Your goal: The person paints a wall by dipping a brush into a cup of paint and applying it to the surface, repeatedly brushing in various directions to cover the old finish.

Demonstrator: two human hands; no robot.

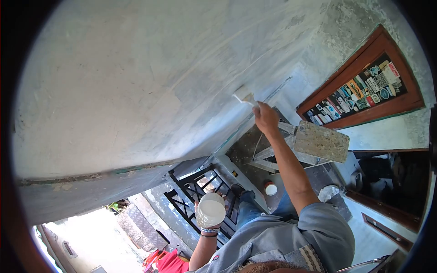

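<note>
My right hand (266,120) is stretched up to the wall, its fingers wrapped round the handle of a putty knife (247,98). White material shows along the knife's edge, which lies at or very near the wall (150,91). Lower down, my left hand (216,224) grips a round white tub (212,211) from beneath and the sides. The tub's mouth faces the camera, with white inside. Pale, streaky patches cover the wall around the knife.
A spattered board on a wooden stand (321,141) stands below my right arm. A small white-topped pot (271,188) sits on the floor near my legs. Black metal railing (186,195) is beside the tub. A brown-framed panel with stickers (364,86) hangs at right.
</note>
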